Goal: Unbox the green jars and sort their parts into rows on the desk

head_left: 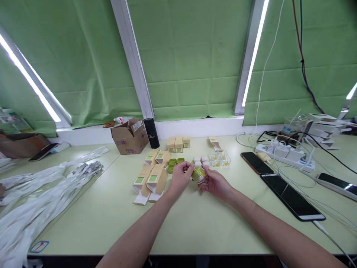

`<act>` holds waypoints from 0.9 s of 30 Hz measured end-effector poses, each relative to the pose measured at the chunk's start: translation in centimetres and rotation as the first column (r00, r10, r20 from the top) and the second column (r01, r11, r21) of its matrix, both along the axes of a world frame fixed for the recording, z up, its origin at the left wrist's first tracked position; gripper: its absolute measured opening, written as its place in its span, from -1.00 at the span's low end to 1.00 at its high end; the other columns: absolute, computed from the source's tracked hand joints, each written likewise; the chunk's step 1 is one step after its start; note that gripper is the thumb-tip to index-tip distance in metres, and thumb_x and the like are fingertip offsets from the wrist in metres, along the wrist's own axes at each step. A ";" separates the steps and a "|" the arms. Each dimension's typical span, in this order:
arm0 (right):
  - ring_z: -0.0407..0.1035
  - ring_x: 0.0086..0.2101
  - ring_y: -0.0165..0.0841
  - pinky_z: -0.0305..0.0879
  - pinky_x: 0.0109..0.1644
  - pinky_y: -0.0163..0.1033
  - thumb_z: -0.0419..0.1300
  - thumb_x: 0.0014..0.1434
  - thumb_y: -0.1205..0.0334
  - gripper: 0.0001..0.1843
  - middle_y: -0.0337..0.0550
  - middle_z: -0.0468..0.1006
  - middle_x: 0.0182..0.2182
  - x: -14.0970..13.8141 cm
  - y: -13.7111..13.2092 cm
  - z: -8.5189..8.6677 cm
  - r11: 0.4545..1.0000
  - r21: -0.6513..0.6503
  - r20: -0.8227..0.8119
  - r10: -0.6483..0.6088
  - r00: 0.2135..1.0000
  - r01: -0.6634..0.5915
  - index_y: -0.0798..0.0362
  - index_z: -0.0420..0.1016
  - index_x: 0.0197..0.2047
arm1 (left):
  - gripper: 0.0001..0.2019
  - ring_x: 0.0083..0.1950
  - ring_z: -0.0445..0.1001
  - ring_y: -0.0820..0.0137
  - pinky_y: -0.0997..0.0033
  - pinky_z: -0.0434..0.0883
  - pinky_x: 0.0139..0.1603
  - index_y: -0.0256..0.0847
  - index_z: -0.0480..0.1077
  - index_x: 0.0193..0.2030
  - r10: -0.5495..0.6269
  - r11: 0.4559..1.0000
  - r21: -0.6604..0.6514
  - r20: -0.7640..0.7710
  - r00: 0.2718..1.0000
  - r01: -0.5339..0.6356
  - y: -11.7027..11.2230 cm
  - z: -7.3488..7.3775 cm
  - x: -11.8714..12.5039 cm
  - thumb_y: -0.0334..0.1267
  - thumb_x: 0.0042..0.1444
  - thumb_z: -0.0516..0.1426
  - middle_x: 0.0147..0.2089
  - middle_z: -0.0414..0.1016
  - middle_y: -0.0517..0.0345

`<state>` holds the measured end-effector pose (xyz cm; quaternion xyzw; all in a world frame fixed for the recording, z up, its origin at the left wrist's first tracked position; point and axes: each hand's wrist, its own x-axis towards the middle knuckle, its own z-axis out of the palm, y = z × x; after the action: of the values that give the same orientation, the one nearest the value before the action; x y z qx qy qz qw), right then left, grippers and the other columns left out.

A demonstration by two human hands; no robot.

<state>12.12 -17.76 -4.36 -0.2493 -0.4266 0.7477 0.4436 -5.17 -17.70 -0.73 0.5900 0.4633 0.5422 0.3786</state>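
A small clear container with a green part (199, 174) is between my hands above the table. My right hand (216, 182) is closed around its right side. At its left edge, my left hand (182, 174) has thumb and fingers pinched together, touching the green part. Several green cups (173, 162) sit just behind my left hand. Beyond the held container are small whitish-pink blocks (201, 161), with clear cups with yellow centres (219, 159) to their right. Tan cartons with green labels (156, 178), flaps open, lie left of my left hand.
Upright small tan boxes (179, 144) and a flattened carton (214, 143) are at the back. A cardboard box (129, 137) and black bottle (151, 133) stand back left. White strips (55, 201) cover the left. Phones (291, 196), cables and a power strip (287, 154) occupy the right.
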 end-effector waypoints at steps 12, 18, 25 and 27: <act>0.40 -0.32 -0.36 0.39 -0.30 -0.25 0.51 0.09 -0.02 -0.67 -0.13 0.60 -0.26 0.1 -0.9 2.2 0.991 0.126 0.006 -0.051 0.999 0.050 0.03 0.68 -0.19 | -0.77 -0.45 0.34 0.43 0.44 0.32 -0.42 -0.16 0.41 -0.44 0.146 0.983 0.121 -0.077 0.986 -0.136 -0.3 0.0 0.4 -0.12 0.20 0.18 -0.45 0.45 0.22; 0.40 -0.31 -0.34 0.37 -0.28 -0.24 0.55 0.01 0.01 -0.60 -0.12 0.59 -0.23 0.4 -0.7 1.9 0.979 0.167 0.029 -0.121 0.992 0.115 0.02 0.66 -0.14 | -0.74 -0.46 0.35 0.46 0.47 0.32 -0.46 -0.15 0.42 -0.37 0.139 0.985 0.099 0.058 0.989 -0.144 0.2 0.0 0.1 -0.03 0.22 0.20 -0.39 0.47 0.20; 0.43 -0.14 -0.28 0.48 -0.11 -0.17 0.59 -0.12 0.15 -0.44 -0.15 0.56 -0.07 0.7 -0.7 1.6 0.885 0.370 0.062 -0.328 0.943 0.283 -0.10 0.52 -0.05 | -0.72 -0.47 0.43 0.48 0.49 0.39 -0.51 -0.20 0.38 -0.30 0.230 0.972 -0.148 0.478 0.848 -0.180 2.0 -0.3 -1.5 -0.05 0.10 0.30 -0.34 0.50 0.19; 0.44 -0.11 -0.27 0.49 -0.08 -0.15 0.57 -0.10 0.20 -0.45 -0.16 0.54 -0.04 0.7 -0.8 1.7 0.849 0.436 0.063 -0.361 0.931 0.300 -0.12 0.49 -0.04 | -0.73 -0.47 0.45 0.48 0.47 0.43 -0.47 -0.21 0.38 -0.28 0.233 0.970 -0.184 0.544 0.806 -0.156 2.2 -0.5 -1.6 -0.08 0.10 0.30 -0.34 0.51 0.18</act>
<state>12.80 -18.56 -2.70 -0.2706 -0.5580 0.5312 0.5772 -6.77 -15.47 -1.25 0.3278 0.4237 0.6960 0.4781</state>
